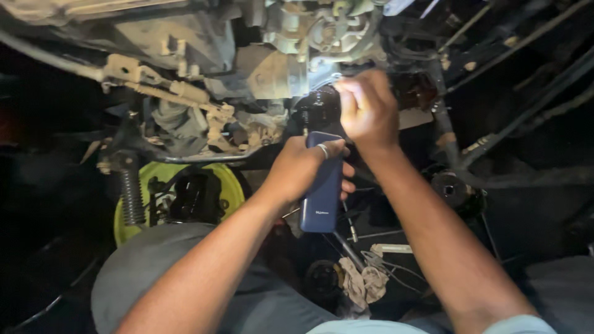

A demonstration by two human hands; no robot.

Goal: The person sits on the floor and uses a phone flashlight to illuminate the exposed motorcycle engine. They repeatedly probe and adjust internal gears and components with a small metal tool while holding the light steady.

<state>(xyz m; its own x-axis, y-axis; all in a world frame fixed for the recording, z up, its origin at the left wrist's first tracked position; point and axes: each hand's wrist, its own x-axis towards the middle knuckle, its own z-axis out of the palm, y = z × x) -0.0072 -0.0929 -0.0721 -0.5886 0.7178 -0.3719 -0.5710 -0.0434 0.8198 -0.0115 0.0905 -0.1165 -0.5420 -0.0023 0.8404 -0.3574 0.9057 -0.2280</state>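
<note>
1. The blue phone (323, 185), used as a light, was clasped in the left hand (300, 168); a slackened grip risked dropping it.
2. The right hand (368, 108) was closed around the black cylindrical filter (318, 110) under the engine (291, 55); slippage was judged possible.

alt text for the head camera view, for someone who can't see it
A person's left hand holds a dark blue phone up as a light, while the right hand grips a black cylindrical part on a grimy engine. A yellow-green rim and a rag lie below.
</note>
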